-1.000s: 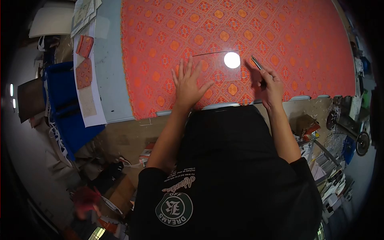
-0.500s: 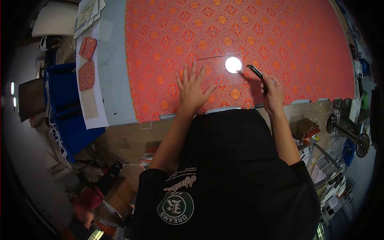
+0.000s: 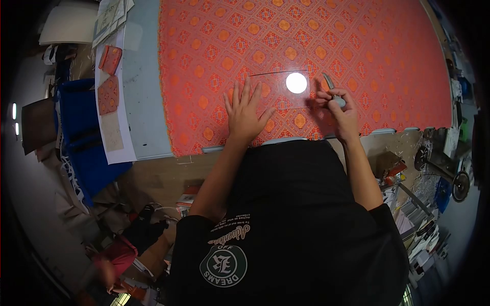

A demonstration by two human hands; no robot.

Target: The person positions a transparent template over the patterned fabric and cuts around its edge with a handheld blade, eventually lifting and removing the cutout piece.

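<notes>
Orange-red patterned brocade fabric [image 3: 204, 66] covers most of the table. A clear rectangular plate [image 3: 273, 89] lies on it, with a bright white circle [image 3: 296, 83] showing on its right part. My left hand [image 3: 245, 116] rests flat with fingers spread, its fingertips over the plate's left side. Just right of the plate, my right hand [image 3: 343, 116] grips a utility knife [image 3: 328, 81], the narrow end pointing up and away from me. Fingers partly hide its handle.
On the left, a white sheet [image 3: 120, 137] carries a small patterned pouch [image 3: 110, 59] and a matching fabric piece [image 3: 108, 95]. Beyond stands a blue bin [image 3: 76, 127]. Another person [image 3: 115, 260] is at lower left. Stacked papers [image 3: 423, 245] and a cardboard box [image 3: 390, 164] sit at the right.
My right hand has turned the knife in its fingers, so it now points more upright and lies closer to the palm. My left hand stays in place. The person at lower left has shifted.
</notes>
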